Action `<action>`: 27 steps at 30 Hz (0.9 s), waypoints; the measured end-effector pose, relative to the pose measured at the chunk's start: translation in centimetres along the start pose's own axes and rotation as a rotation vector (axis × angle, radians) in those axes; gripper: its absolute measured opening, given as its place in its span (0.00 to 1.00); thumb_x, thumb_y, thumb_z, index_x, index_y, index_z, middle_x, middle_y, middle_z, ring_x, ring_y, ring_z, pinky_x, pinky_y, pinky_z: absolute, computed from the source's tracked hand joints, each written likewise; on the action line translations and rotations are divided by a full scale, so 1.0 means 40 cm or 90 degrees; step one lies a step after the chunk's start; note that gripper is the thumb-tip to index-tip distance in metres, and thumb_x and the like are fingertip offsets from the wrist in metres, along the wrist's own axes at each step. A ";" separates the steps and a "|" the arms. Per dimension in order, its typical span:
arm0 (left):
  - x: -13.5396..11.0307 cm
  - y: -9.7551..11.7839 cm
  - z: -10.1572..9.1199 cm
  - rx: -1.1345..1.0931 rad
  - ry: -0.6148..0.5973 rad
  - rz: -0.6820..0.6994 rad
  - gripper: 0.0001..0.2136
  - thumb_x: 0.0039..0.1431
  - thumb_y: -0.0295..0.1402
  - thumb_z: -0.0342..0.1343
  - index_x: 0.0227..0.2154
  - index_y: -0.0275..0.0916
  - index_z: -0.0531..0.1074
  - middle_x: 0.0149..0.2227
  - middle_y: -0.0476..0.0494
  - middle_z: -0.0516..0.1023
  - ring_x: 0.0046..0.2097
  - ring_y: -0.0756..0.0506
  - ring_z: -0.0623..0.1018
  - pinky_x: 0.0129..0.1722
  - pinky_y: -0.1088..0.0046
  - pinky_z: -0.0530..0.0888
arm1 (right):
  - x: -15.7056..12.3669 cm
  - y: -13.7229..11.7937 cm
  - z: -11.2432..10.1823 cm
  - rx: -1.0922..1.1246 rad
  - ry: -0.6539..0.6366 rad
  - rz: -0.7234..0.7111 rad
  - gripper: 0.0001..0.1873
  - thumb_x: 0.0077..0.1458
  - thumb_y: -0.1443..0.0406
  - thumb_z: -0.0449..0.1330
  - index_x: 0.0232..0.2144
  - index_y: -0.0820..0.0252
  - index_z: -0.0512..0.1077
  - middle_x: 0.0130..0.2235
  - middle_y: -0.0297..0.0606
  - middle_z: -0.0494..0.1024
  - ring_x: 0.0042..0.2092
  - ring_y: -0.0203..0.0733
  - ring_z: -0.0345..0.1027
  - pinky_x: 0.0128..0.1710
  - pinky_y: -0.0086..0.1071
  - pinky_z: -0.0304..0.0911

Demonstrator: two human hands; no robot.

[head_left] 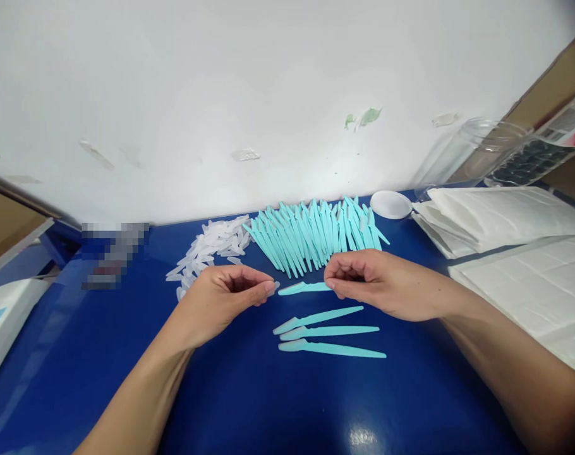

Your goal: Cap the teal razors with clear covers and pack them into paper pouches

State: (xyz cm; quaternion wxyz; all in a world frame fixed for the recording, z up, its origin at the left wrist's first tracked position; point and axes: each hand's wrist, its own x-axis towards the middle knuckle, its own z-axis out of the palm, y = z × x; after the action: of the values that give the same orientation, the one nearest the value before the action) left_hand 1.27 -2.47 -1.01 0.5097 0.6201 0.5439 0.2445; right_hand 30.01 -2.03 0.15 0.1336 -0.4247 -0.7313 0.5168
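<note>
Left hand [223, 302] pinches what looks like a translucent cap [277, 287], right hand [385, 283] pinches a teal razor [299, 288] by its handle; fingertip-only grip could let the cap slip.

left hand [218, 300] pinches a small translucent piece [275, 287] in its grip. right hand [380, 284] holds a turquoise razor [306, 287] by its handle, head just beside that piece. three loose razors [335, 331] lie nearer on the blue bench [244, 404]; a razor pile [311, 237] adjoins a translucent heap [221, 240] behind.
</note>
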 end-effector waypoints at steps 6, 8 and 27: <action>0.003 0.000 0.055 -0.032 -0.048 0.005 0.13 0.58 0.45 0.66 0.37 0.40 0.83 0.31 0.47 0.81 0.34 0.47 0.77 0.34 0.72 0.72 | 0.003 -0.015 0.014 -0.042 0.003 -0.001 0.12 0.65 0.58 0.55 0.33 0.57 0.70 0.28 0.28 0.68 0.28 0.33 0.56 0.27 0.29 0.53; 0.004 0.000 0.068 -0.020 -0.063 0.010 0.13 0.59 0.45 0.65 0.36 0.40 0.83 0.31 0.47 0.81 0.34 0.47 0.76 0.34 0.73 0.72 | 0.004 -0.016 0.021 -0.063 0.007 0.004 0.12 0.65 0.58 0.55 0.32 0.57 0.71 0.27 0.28 0.69 0.27 0.32 0.56 0.26 0.29 0.52; -0.033 0.000 0.082 0.398 -0.201 0.267 0.16 0.62 0.36 0.64 0.53 0.47 0.77 0.51 0.45 0.75 0.48 0.43 0.75 0.41 0.71 0.71 | 0.009 0.013 0.037 -0.259 -0.005 -0.022 0.14 0.63 0.59 0.58 0.31 0.57 0.81 0.30 0.34 0.80 0.28 0.36 0.67 0.28 0.32 0.53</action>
State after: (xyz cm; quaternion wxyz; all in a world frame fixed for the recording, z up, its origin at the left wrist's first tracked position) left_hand 3.71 -4.89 -1.84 0.3131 0.8725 0.3690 0.0675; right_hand 29.09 -2.64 -1.02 0.0509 -0.4284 -0.8283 0.3575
